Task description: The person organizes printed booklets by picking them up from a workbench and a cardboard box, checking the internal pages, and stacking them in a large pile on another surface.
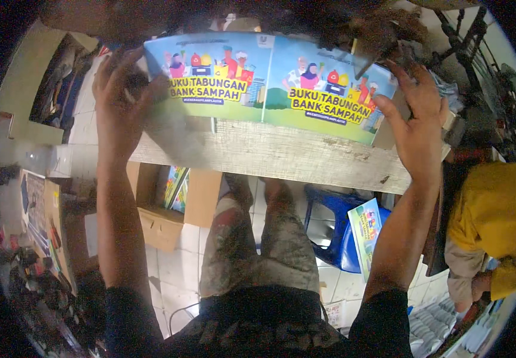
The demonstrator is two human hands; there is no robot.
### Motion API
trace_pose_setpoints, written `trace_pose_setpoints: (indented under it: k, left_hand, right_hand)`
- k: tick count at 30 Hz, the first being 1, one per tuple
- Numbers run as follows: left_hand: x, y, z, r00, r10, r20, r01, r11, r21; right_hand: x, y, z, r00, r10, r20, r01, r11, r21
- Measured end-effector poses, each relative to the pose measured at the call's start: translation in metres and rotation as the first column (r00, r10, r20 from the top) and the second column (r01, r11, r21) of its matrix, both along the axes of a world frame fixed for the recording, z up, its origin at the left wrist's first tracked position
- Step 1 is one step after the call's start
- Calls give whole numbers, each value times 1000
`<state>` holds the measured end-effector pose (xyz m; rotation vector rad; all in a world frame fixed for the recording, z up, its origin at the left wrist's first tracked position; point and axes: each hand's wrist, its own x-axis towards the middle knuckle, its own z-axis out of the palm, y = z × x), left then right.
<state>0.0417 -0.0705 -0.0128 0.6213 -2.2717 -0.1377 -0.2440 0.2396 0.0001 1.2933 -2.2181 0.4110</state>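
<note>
A wide printed sheet [222, 110] with two matching blue-and-green booklet covers lies on a pale wooden worktop [270, 149]. A light line divides its two halves. At its left end is my left hand [118, 89], its bent fingers and thumb apart, the thumb blurred over the print. My right hand [416, 110] rests at the right end with its fingers spread and its thumb by the sheet's edge. Any pages under the sheet are hidden. Along the far edge, dark machine parts [323, 30] overhang it.
Below the worktop stands an open cardboard box [161, 225] with printed booklets inside. A blue plastic stool [344, 253] bears another booklet [363, 235]. At the right is a person in a yellow top [490, 215], near stacked papers [434, 325].
</note>
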Motion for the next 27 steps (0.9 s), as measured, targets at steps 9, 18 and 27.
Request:
trace_pose_setpoints:
  k: [9, 18, 27]
  left_hand:
    - [-3, 0, -1, 998, -29, 60, 36, 991, -128]
    - [-4, 4, 5, 995, -3, 102, 11, 997, -82]
    - [6, -3, 7, 988, 73, 134, -47, 980, -192]
  right_hand:
    - [-2, 1, -4, 998, -52, -36, 54, 997, 52]
    - [2, -3, -2, 1000, -25, 17, 26, 1000, -12]
    - [20, -24, -13, 991, -110, -75, 104, 992, -76]
